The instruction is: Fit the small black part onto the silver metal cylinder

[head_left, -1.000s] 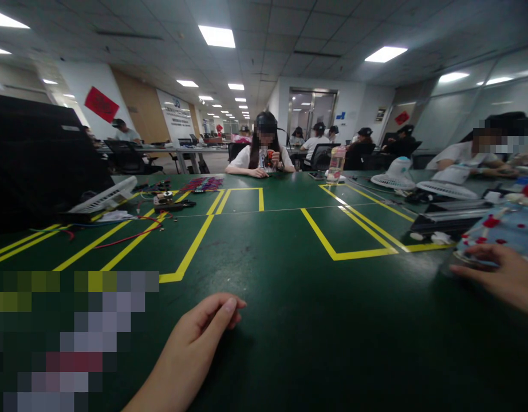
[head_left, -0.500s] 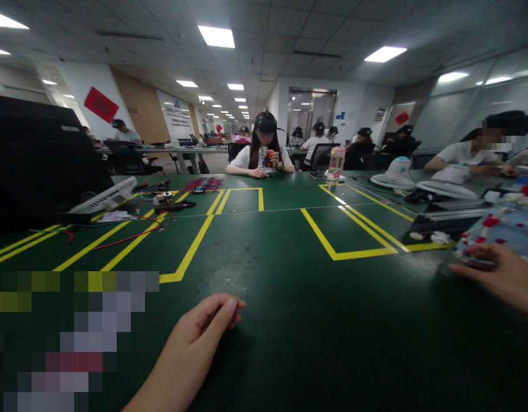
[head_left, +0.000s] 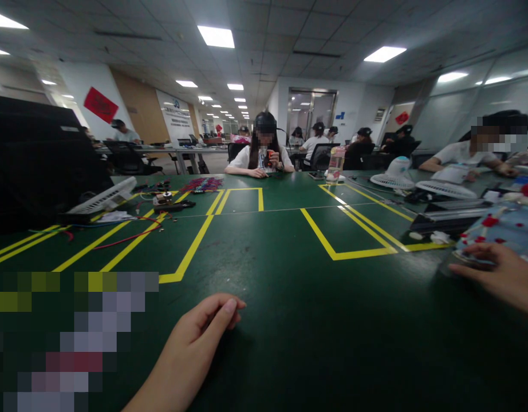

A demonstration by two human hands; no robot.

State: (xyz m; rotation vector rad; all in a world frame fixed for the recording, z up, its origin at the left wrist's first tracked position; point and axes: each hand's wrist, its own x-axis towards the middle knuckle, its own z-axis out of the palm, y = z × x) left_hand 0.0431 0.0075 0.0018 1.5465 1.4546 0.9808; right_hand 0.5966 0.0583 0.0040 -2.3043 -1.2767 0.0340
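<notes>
My left hand (head_left: 208, 323) rests on the green table in the lower middle, its fingers curled in and the thumb laid against the index finger. Nothing shows in it, though its palm faces away from view. At the right edge my right hand (head_left: 500, 269) has thumb and fingers curved round a dim, see-through container (head_left: 455, 264), which looks like a cup or jar. Most of that container is hidden or too dark to make out. Just behind this hand stands a light blue item with red dots (head_left: 500, 226).
Yellow tape (head_left: 362, 253) marks the green tabletop (head_left: 281, 252). A black monitor (head_left: 40, 166), a circuit device (head_left: 165, 199) and wires lie left. White fans (head_left: 446, 183), dark metal bars (head_left: 453, 213) and a bottle (head_left: 335, 165) stand right. A person (head_left: 264, 151) sits opposite.
Both my hands stay where they were. At the right, a seated person's arms have shifted slightly. The person opposite moves the hands a little around a small orange item.
</notes>
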